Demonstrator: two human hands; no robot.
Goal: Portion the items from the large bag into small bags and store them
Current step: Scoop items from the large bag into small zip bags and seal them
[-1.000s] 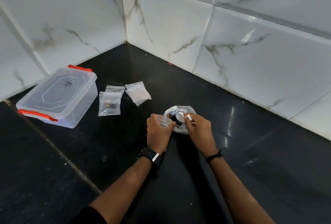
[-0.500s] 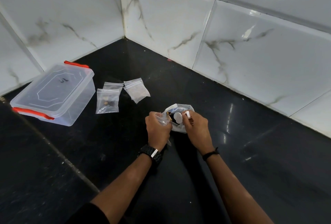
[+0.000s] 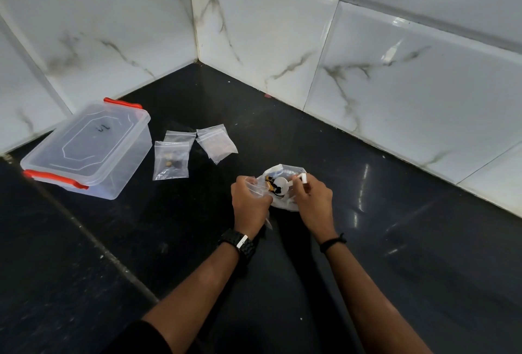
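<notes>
Clear small bag (image 3: pixel 255 187) gripped in left hand (image 3: pixel 249 204); right hand (image 3: pixel 313 203) pinching white piece (image 3: pixel 301 177)

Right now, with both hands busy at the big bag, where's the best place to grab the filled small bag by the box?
Pinch the filled small bag at its zip strip, the far edge, coming from above. It lies flat on the counter, the contents sit lower down, and another bag is tucked under that edge, so lift gently.

Dim, glare streaks on black counter (image 3: pixel 364 184), wide-angle edge bending.
</notes>
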